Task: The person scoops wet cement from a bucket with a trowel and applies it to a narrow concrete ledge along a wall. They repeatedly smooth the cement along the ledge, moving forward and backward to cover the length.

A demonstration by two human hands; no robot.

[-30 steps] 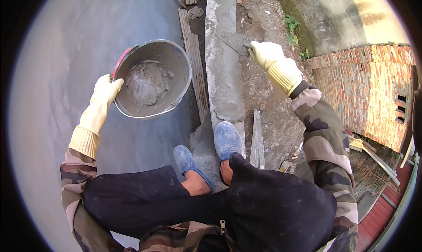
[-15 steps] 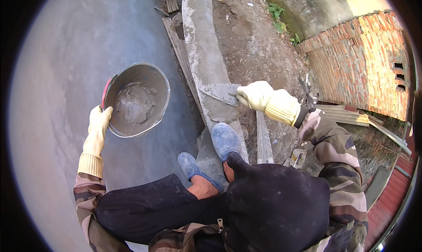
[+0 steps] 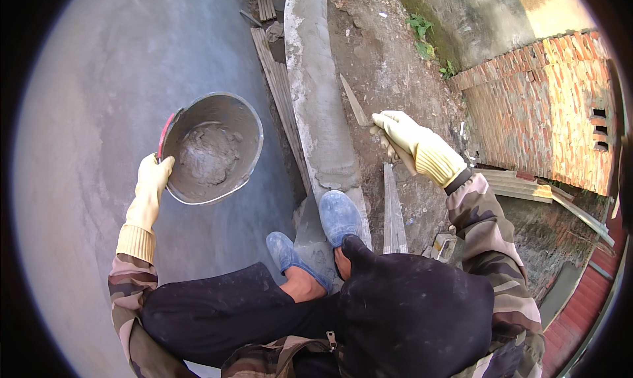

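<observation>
Trowel [image 3: 355, 102] at ledge's right edge, tip forward-left

Outdoor site: narrow ledge [image 3: 310, 61] coated in grey mortar, runs away from the person; smooth grey surface [image 3: 112, 140] off its left edge, dirt ground [image 3: 376, 55] off its right, brickwork [image 3: 508, 107] farther right. Trowel's long axis is oblique to the ledge, tip just outside the right edge (blade nearly edge-on, looks thin). Right hand [image 3: 403, 135] grasping its handle end. Left hand [image 3: 153, 175] clenched on bucket [image 3: 227, 109] by the red-handle side, left of the ledge, mouth tilted to camera, wet mortar [image 3: 210, 155] inside.
</observation>
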